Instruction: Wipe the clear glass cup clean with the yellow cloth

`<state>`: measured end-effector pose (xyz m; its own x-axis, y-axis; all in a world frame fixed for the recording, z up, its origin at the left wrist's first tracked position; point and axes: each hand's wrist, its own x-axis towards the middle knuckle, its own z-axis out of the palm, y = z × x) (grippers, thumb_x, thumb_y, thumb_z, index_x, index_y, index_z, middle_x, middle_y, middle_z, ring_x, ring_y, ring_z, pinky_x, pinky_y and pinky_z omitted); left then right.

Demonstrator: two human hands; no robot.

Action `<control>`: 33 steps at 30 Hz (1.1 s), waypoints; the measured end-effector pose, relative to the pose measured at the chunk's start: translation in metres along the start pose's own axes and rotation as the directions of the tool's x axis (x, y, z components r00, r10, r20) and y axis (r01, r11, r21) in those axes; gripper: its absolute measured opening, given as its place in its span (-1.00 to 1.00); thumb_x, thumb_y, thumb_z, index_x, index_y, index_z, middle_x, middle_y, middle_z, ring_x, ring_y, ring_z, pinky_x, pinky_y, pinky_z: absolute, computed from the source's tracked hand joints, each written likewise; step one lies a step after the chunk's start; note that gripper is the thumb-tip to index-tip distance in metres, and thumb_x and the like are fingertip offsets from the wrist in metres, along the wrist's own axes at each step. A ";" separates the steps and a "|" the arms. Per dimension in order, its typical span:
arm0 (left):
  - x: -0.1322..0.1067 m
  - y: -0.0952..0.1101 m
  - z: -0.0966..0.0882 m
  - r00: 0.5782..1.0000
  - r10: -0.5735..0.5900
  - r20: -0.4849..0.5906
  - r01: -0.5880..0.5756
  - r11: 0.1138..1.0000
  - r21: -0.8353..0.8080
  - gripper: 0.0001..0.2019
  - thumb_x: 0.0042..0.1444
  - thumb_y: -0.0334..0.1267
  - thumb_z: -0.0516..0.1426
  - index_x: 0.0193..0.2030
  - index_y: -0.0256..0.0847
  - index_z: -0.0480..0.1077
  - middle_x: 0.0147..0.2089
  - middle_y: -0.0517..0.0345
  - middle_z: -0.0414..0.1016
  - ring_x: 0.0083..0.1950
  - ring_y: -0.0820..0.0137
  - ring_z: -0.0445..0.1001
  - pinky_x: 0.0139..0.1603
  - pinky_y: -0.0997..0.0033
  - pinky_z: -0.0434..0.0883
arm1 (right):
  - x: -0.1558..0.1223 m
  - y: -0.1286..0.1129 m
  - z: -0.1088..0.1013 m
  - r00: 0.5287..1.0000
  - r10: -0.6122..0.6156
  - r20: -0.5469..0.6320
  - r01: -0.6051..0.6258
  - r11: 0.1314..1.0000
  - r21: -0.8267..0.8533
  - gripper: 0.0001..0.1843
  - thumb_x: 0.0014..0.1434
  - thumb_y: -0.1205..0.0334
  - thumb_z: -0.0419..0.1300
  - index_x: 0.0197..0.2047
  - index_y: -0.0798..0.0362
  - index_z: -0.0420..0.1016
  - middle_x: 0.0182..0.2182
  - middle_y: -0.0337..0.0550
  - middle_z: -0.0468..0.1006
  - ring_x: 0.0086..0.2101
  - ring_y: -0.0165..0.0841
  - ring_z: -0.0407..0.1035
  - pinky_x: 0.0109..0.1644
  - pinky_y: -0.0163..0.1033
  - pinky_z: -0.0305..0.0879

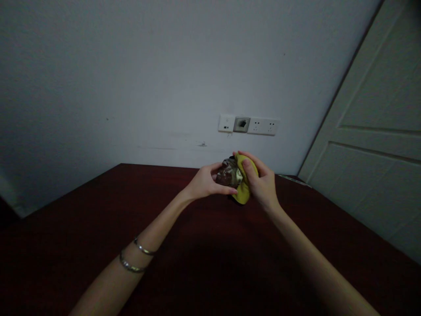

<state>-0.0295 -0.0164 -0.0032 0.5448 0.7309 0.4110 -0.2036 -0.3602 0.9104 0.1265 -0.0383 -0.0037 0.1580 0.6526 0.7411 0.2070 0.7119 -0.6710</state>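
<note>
Above the dark red tabletop (197, 228), my left hand (204, 182) grips a clear, shiny object (227, 174) that looks like glass, with thumb and fingers on opposite sides of it. Its exact kind cannot be made out in the dim light. My right hand (265, 183) is closed on a yellow cloth (243, 193), thumb pressed on its near face. The cloth lies against the right side of the shiny object and hides that end. Both hands are close together over the far part of the table.
Behind the table stands a pale wall with a switch plate (226, 123), a grey socket plate (241, 124) and white power sockets (263, 126). A white panelled door (378, 145) leans into view at the right. Two metal bangles (132, 266) circle my left forearm.
</note>
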 end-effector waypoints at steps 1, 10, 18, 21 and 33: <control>0.000 0.000 0.000 1.000 0.001 -0.002 -0.001 1.000 -0.002 -0.32 -0.38 -0.36 0.41 -0.01 -0.31 0.38 -0.04 -0.04 0.51 -0.06 0.27 0.49 0.02 0.22 0.39 | -0.001 -0.001 0.000 1.000 -0.018 -0.003 0.018 1.000 -0.017 -0.67 0.14 0.01 0.17 -0.09 -0.03 0.52 -0.08 -0.12 0.58 -0.06 -0.25 0.45 0.09 -0.02 0.33; 0.002 0.000 -0.003 0.997 0.006 -0.071 -0.002 0.998 0.056 -0.46 -0.32 -0.23 0.39 -0.12 -0.32 0.43 -0.16 0.04 0.53 -0.16 0.33 0.48 -0.05 0.24 0.39 | -0.009 -0.010 0.002 0.979 -0.192 0.074 0.199 0.975 -0.099 -0.70 0.12 0.11 0.21 -0.05 -0.10 0.50 0.04 -0.17 0.50 0.06 -0.25 0.36 0.19 -0.03 0.23; 0.002 0.001 -0.002 0.999 -0.039 -0.005 0.039 0.997 0.061 -0.47 -0.33 -0.21 0.40 -0.15 -0.30 0.44 -0.17 0.05 0.54 -0.18 0.34 0.48 -0.05 0.27 0.38 | -0.001 0.006 -0.002 0.997 0.014 0.079 -0.020 0.997 0.070 -0.61 0.19 -0.06 0.07 -0.02 -0.06 0.46 -0.06 -0.12 0.55 -0.06 -0.24 0.42 0.10 0.00 0.30; 0.003 0.002 -0.005 0.998 -0.054 -0.019 0.055 0.996 0.074 -0.48 -0.31 -0.12 0.38 -0.16 -0.32 0.46 -0.21 0.05 0.54 -0.19 0.33 0.48 -0.08 0.30 0.38 | -0.004 0.006 -0.007 0.979 -0.022 0.202 0.000 0.994 0.105 -0.49 0.18 -0.08 0.07 0.16 -0.10 0.28 0.04 -0.11 0.46 0.02 -0.22 0.36 0.17 0.03 0.22; 0.004 0.002 -0.010 0.990 -0.138 0.033 0.135 0.986 0.099 -0.62 -0.17 -0.07 0.32 -0.25 -0.29 0.49 -0.27 0.08 0.55 -0.27 0.39 0.46 -0.17 0.38 0.36 | -0.008 0.016 -0.008 0.938 -0.146 0.313 0.198 0.970 -0.142 0.07 -0.22 0.08 0.44 0.29 -0.09 -0.01 0.18 0.02 0.24 0.12 -0.11 0.23 0.23 0.10 0.13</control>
<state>-0.0357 -0.0084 0.0004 0.5946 0.7540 0.2793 -0.0473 -0.3140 0.9483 0.1363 -0.0340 -0.0198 -0.1842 0.5898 0.7863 0.3694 0.7828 -0.5007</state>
